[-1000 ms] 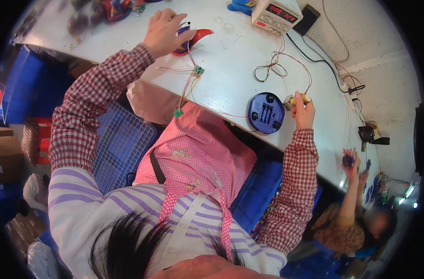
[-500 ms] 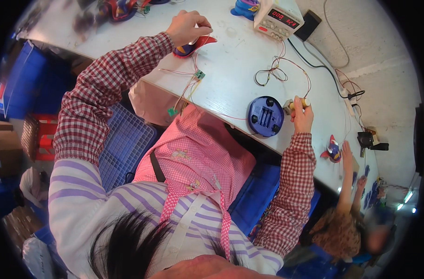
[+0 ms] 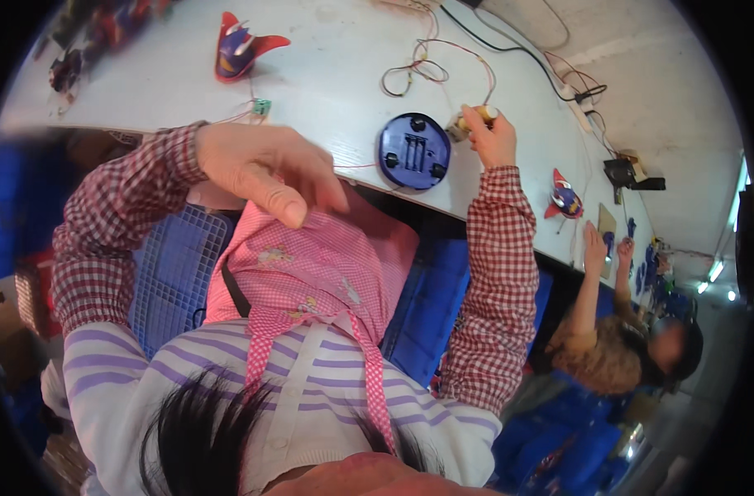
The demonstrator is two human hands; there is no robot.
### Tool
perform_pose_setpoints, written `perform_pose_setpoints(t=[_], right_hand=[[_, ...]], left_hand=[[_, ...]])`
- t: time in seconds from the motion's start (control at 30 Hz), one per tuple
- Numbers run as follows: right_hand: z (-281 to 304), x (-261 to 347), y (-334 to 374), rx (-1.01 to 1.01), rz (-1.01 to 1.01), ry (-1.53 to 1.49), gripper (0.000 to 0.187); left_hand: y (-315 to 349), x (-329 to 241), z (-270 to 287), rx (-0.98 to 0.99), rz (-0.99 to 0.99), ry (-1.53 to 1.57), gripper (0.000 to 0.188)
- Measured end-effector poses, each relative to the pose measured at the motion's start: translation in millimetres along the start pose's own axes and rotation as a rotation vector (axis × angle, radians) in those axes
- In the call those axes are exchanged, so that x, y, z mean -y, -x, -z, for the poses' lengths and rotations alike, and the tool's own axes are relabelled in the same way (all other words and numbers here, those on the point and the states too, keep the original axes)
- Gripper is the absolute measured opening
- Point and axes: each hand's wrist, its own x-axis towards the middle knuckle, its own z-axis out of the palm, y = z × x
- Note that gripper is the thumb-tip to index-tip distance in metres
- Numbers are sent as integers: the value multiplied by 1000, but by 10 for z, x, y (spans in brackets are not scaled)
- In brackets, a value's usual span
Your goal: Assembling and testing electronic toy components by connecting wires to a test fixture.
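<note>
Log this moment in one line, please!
left hand: open, partly blurred | right hand: holding yellow piece | round blue base: on table | red-purple toy: left of base

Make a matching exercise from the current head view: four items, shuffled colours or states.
Items
1. Right hand
2. Round base
3. Left hand
4. Circuit board

Descriptions
A. Green
B. Partly in front of the pink apron
C. Holding a small yellow part
D. Dark blue-purple

Pairs: 1-C, 2-D, 3-B, 4-A

Head-worn fisheye, downward over white table (image 3: 336,78)
</note>
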Motion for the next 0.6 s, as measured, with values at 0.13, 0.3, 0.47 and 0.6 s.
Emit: perform_pose_setpoints(t=[0.13, 0.3, 0.47, 0.6], right_hand=[[33, 175, 139, -73, 18, -189, 28], [11, 354, 514, 16, 219, -349, 19], [-214, 415, 779, 40, 439, -37, 17], [-295, 442, 852, -27, 554, 41, 23]], left_hand=[[-547, 255, -62, -323, -140, -340, 50], [-1149, 742, -96, -831, -160, -1019, 98], [-1354, 999, -111, -812, -25, -972, 122], [-1362, 1052, -137, -827, -63, -986, 116]])
